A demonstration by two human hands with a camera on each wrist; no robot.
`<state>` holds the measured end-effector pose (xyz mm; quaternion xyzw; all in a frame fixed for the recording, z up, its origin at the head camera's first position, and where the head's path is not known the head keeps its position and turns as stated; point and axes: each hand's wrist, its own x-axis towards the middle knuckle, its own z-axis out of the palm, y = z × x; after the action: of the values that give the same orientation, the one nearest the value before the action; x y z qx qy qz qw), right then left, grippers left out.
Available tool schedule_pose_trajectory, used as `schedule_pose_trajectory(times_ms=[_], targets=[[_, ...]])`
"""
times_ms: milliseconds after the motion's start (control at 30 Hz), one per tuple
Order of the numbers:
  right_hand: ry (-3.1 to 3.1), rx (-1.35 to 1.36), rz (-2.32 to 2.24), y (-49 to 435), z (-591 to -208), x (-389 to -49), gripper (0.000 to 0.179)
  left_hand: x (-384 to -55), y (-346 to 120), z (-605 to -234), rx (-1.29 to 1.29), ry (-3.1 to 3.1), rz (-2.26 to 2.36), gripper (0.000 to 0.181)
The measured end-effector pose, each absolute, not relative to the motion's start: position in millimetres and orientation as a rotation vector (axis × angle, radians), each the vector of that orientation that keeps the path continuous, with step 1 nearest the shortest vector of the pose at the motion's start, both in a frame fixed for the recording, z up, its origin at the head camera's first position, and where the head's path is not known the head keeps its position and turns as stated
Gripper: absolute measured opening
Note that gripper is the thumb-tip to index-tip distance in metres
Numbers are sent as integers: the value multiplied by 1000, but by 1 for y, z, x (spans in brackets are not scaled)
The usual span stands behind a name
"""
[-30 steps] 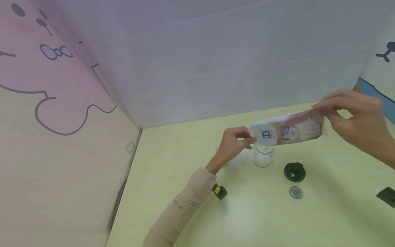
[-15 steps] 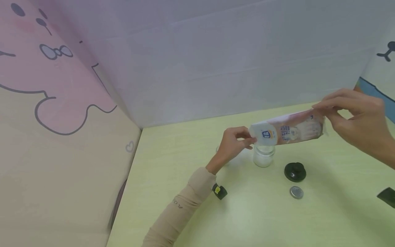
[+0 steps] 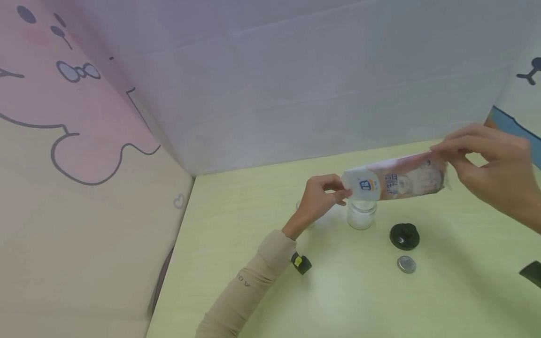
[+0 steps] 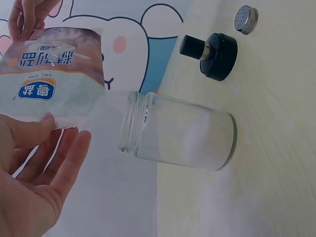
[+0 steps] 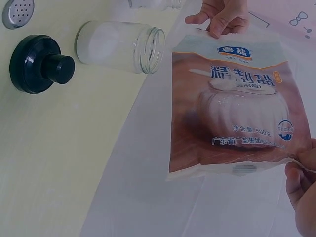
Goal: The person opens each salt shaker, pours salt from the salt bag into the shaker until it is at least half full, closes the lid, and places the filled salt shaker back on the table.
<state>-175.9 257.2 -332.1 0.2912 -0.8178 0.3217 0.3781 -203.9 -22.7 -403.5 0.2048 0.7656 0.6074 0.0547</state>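
A bag of salt (image 3: 393, 180), brown and pale blue with blue lettering, is held tilted over an open glass jar (image 3: 361, 218). My left hand (image 3: 318, 197) pinches the bag's pale lower end between thumb and fingers, close over the jar's mouth. Higher up on the right, my right hand (image 3: 494, 164) pinches a corner of the brown end. The jar stands upright on the table and looks whitish toward its base in the right wrist view. In front of it to the right lie a black knobbed lid (image 3: 404, 236) and a small perforated metal cap (image 3: 406, 265).
Another clear glass item (image 5: 154, 4) stands on the table (image 3: 236, 225) left of the jar, mostly hidden by my left hand in the head view. A pale cloth wall (image 3: 296, 94) rises behind the table; a printed cartoon panel (image 3: 93, 155) borders the left side.
Both hands keep their hold on the salt bag. The right hand and the bag's brown end shift very slightly right and down; the jar, lid and cap stay in place.
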Motion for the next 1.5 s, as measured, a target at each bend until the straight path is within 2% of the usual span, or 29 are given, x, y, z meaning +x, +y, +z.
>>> schedule_pose_trajectory(times_ms=[433, 1500], targets=[[-2106, 674, 877, 256, -333, -173, 24, -195, -25, -389, 646, 2314, 1853, 5], [-2027, 718, 989, 252, -331, -174, 23, -192, -26, -392, 717, 2314, 1874, 6]])
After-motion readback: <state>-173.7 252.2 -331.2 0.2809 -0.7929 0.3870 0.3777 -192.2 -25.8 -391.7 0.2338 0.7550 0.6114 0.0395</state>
